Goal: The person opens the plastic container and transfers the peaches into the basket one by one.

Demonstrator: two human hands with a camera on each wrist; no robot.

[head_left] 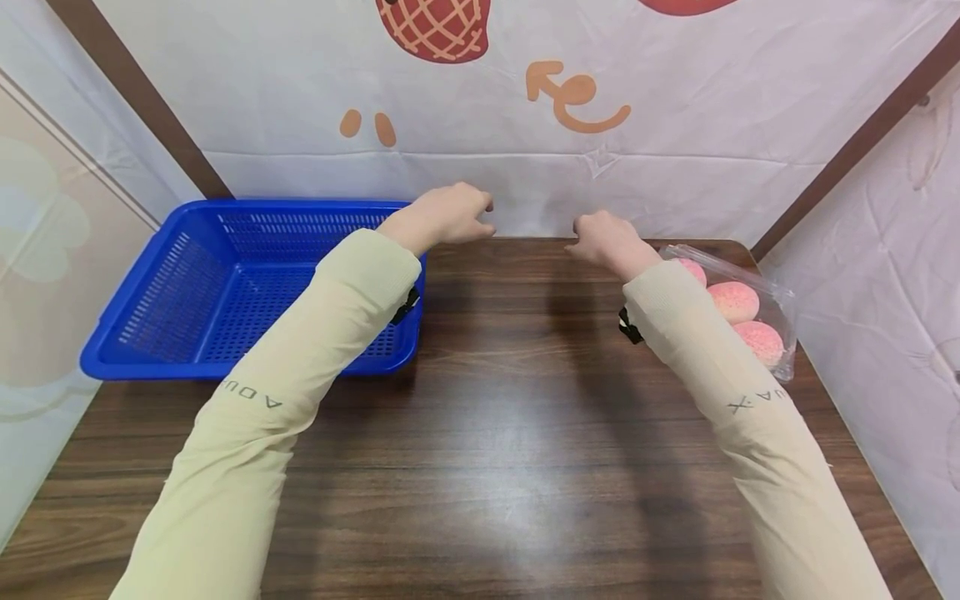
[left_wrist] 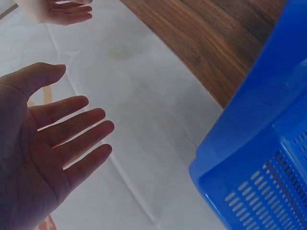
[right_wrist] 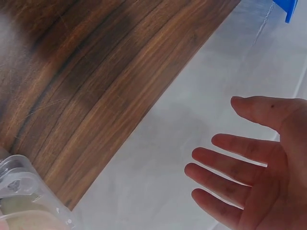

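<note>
Both hands are held out above the far part of the table, apart from each other and holding nothing. My left hand (head_left: 447,215) is near the right back corner of a blue plastic basket (head_left: 255,371); its fingers are spread and fairly straight in the left wrist view. My right hand (head_left: 606,242) hangs to the left of a clear plastic box (head_left: 783,321), which holds several pink, peach-like round things (head_left: 733,301). The right wrist view shows that hand's fingers (right_wrist: 225,179) extended and slightly apart. My right sleeve hides part of the box.
The dark wooden table (head_left: 480,433) ends at a pale printed cloth wall (head_left: 510,167) at the back. Similar cloth hangs at the left and right sides. The basket stands at the back left, the clear box at the back right.
</note>
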